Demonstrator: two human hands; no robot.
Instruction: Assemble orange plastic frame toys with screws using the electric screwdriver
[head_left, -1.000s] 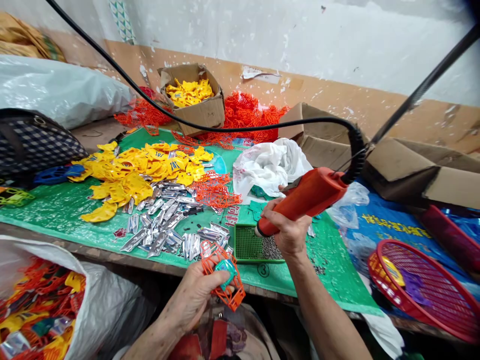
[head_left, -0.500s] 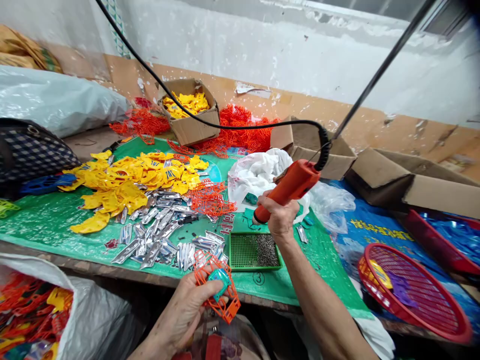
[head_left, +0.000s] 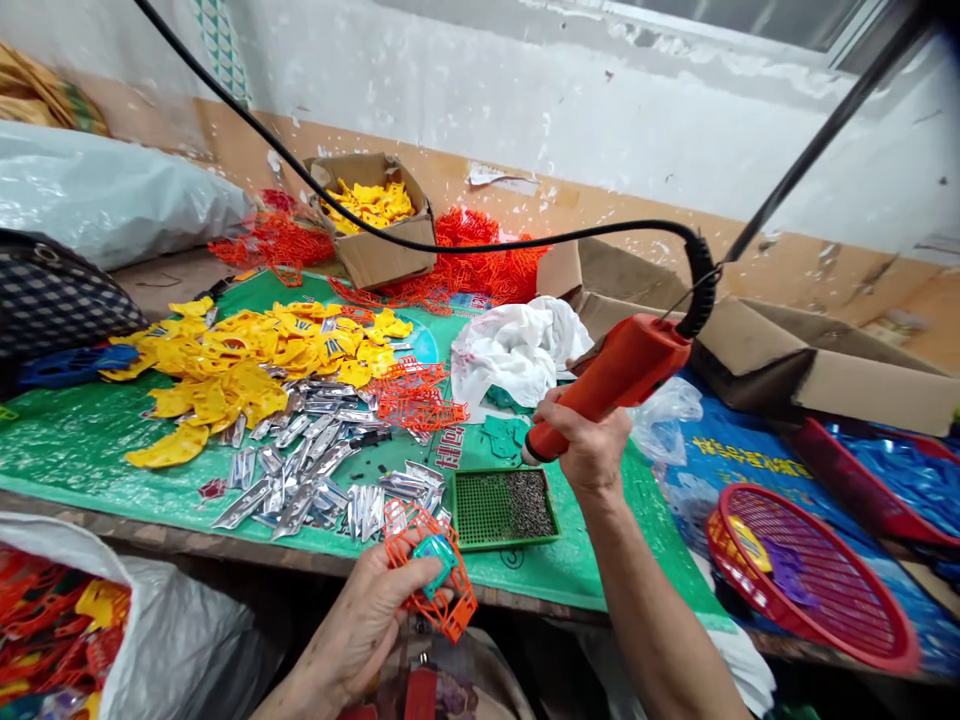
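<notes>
My left hand (head_left: 382, 600) pinches an orange plastic frame (head_left: 456, 612) with a teal plastic piece (head_left: 435, 562) on it, in front of the table edge. My right hand (head_left: 592, 440) is wrapped round an orange electric screwdriver (head_left: 619, 370), tilted so its tip points down and left. A black cable (head_left: 450, 247) runs from its top end. Just below the tip stands a green tray (head_left: 480, 543), with a heap of small metal screws (head_left: 531, 503) in its right part. Left of the tray lie shiny silver strips (head_left: 311, 470).
Yellow plastic parts (head_left: 247, 345) are piled at the left, with orange frames (head_left: 412, 392) beside them. A white bag (head_left: 517, 345) lies behind the tray. Cardboard boxes (head_left: 386, 262) line the wall. A red basket (head_left: 840, 590) stands at the right, an open sack (head_left: 172, 620) at the lower left.
My right hand has moved the electric screwdriver right and slightly down, and the cable has shifted with it. My left hand still holds the orange frame with the teal piece.
</notes>
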